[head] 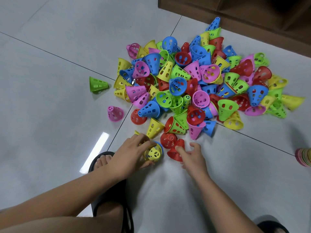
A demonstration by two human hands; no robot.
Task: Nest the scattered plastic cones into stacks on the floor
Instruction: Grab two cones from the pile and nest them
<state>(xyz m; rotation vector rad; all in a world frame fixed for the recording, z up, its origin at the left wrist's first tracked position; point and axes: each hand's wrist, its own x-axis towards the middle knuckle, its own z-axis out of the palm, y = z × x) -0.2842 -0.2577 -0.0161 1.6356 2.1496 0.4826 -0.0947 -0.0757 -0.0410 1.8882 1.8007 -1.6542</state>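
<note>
**Cones all over the tile floor**

Cones (193, 81) in blue, pink, yellow, green and red sit in one big messy heap on the grey floor (50, 81), right up against some dark wooden furniture (235, 10). A green cone (97, 84) and a pink cone (115, 113) lie on their own off to the left of the heap, well apart from it.

Down at the near edge, the left hand (131, 152) has its fingers curled round a yellow cone (154, 154), tip pointing up at the camera, with a blue rim (161, 147) peeking out just behind it. The right hand (193, 157) is just beside it with its fingers loosely spread, one of them touching a red cone (175, 153) lying on its side. Another red cone (168, 140) sits right against that one.

A foot in a black sandal (101, 158) is planted under the left wrist. Over at the right edge there's a stack (304, 157) of nested cones, mostly cut off.
</note>
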